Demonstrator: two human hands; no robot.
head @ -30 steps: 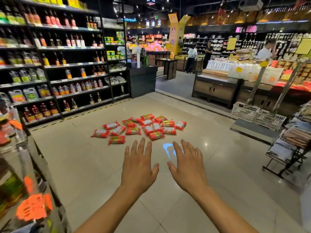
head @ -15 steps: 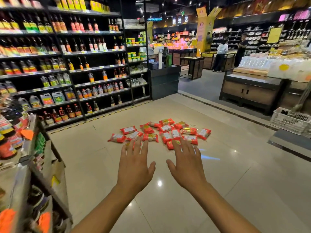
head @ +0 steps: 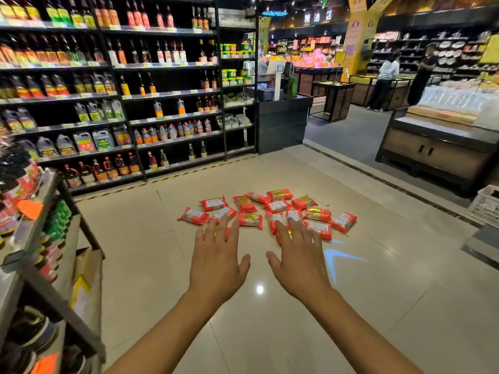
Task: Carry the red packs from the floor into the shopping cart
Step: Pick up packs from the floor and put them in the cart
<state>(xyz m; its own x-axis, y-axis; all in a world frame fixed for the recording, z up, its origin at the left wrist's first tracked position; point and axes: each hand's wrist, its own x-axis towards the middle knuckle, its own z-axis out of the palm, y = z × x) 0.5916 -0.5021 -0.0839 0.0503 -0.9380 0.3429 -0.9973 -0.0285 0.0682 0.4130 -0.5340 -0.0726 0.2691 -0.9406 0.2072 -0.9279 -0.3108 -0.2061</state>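
Observation:
Several red packs [head: 270, 211] with white labels lie scattered in a loose cluster on the pale tiled floor ahead of me. My left hand [head: 217, 259] is stretched out in front, fingers straight and spread, holding nothing; its fingertips overlap the nearest packs on the cluster's left side in the picture. My right hand [head: 298, 256] is held the same way beside it, fingertips over the packs in the middle of the cluster. Whether either hand touches a pack I cannot tell. No shopping cart is in view.
Dark shelves of bottles [head: 113, 98] line the left and back. A goods rack [head: 40, 238] stands close at my left. A dark counter [head: 280, 122] and a wooden display stand [head: 437, 149] sit behind and right. Two people [head: 383, 79] stand far back. A white crate [head: 486, 206] rests at right.
The view has swung left and closed in on the packs. Both outstretched hands now overlap the near edge of the cluster, where a second ago bare floor lay between them.

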